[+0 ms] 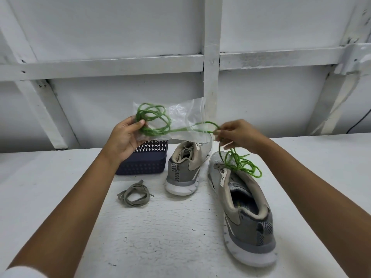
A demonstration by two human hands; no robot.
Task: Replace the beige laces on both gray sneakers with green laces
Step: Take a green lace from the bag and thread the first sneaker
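While gripping plastic bag [180, 115] and coiled green laces [143, 114] in left hand [124, 137], pinching crosswise-stretched lace loop in right hand [239, 135], directly above nearer unlaced sneaker [247, 213].

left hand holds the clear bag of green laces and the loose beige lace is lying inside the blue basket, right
No: the head view shows the beige lace coiled on the table in front of the blue basket; the rest holds.

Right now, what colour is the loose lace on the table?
The loose lace is beige, clearest in the head view.
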